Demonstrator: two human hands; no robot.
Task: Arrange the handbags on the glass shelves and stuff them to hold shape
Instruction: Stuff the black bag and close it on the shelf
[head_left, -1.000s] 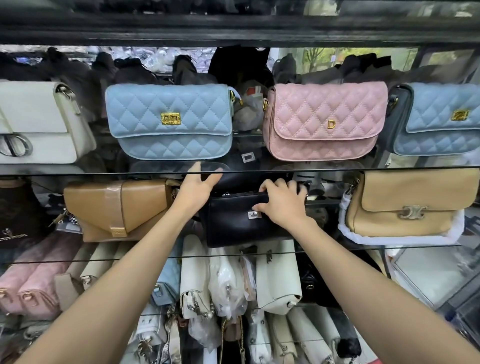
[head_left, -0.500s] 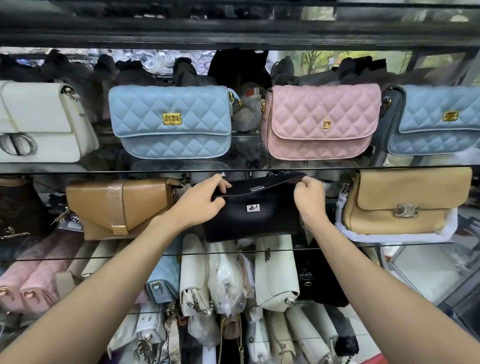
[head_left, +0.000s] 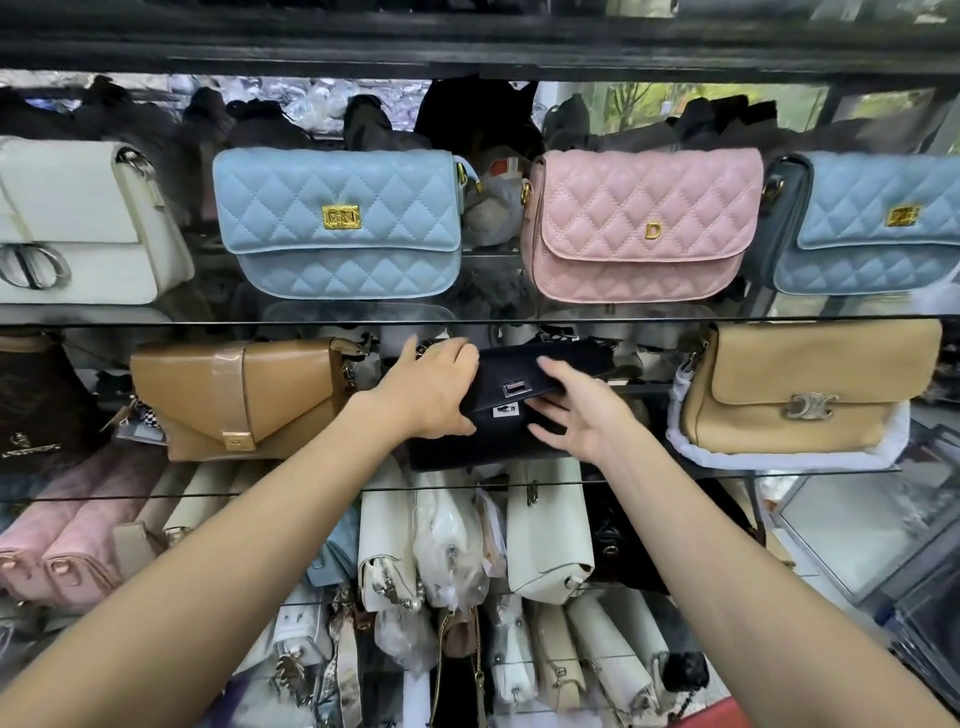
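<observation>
The glass shelves (head_left: 519, 323) run across the whole view in tiers, each edge a thin dark line; on the upper tier stand a white bag (head_left: 78, 223), a light blue quilted bag (head_left: 337, 223), a pink quilted bag (head_left: 644, 223) and a second blue quilted bag (head_left: 872, 223), all upright and apart from one another; on the middle tier a brown flap bag (head_left: 234, 400) sits at left and a tan bag (head_left: 800, 384) at right on white wrapping; between them the black handbag (head_left: 498, 415) rests with its flap lifted; the left hand (head_left: 431, 389) is closed over the flap's left edge, thumb beneath; the right hand (head_left: 582, 410) lies with fingers spread against the bag's right front, apparently not clasping it, though its far side is hidden.
</observation>
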